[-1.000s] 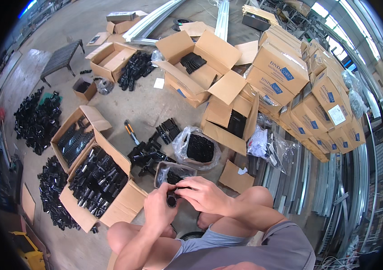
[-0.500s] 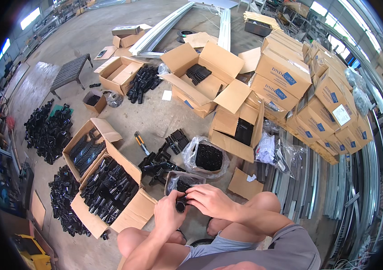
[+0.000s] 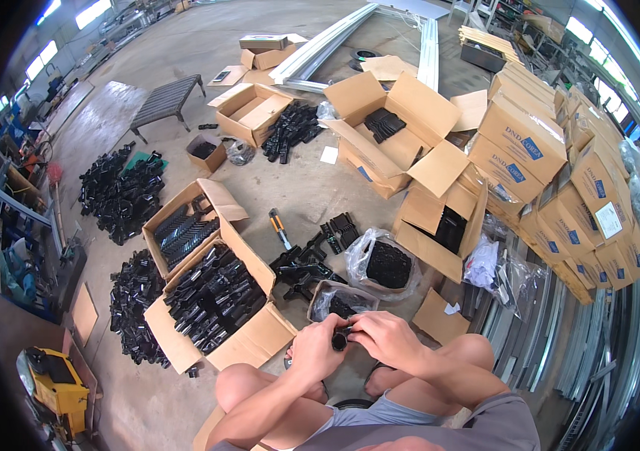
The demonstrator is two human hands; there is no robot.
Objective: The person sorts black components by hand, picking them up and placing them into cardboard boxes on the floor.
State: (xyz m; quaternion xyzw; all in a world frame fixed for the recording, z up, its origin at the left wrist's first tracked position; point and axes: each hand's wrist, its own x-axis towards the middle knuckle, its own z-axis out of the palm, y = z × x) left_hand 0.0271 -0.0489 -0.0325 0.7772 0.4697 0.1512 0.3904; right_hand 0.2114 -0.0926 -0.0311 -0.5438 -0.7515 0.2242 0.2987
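At 6 o'clock in the head view, we hold a black tube (image 3: 339,343), its round open end toward us. Our L hand (image 3: 317,352) has its fingers clamped on it; our R hand (image 3: 388,338) has its fingers together against the tube's R side, tho we can't tell if they're clamped too. Clockwise from the tube: at 12, just past our hands, a lined sm. box (image 3: 314,300) w/ black bits (image 3: 342,304); at 1, a clear bag (image 3: 355,263) of black pcs (image 3: 389,265); at 2, stacked ctns (image 3: 519,135); at 10, an open ctn (image 3: 263,338) of black parts (image 3: 211,297); at 11, an orange-and-black tool (image 3: 279,225).
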